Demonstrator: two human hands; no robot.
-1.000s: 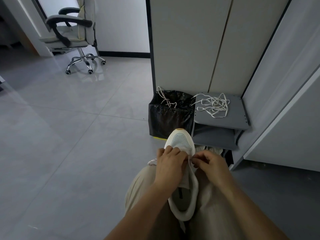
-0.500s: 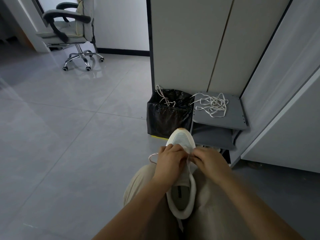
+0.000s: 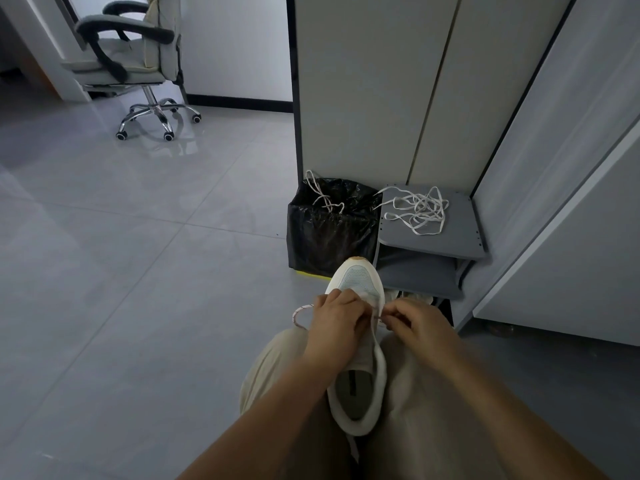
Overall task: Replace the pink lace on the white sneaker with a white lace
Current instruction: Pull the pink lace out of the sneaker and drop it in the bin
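Above a grey tiled floor (image 3: 138, 271), the sneaker (image 3: 360, 282) is held on the lap, the left hand (image 3: 337, 320) curled over its eyelets, the right hand (image 3: 415, 323) fingers pinched on the pink lace (image 3: 300, 311). Unlacing seems underway; next the lace must be drawn free.

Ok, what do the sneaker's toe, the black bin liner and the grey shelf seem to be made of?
The sneaker toe: likely woven mesh, matte; a fine grid texture seems to show. The bin liner: thin plastic film, glossy; crinkled with bright highlights. The shelf: probably painted or laminated board, matte grey; flat, with fixing dots along the edges.
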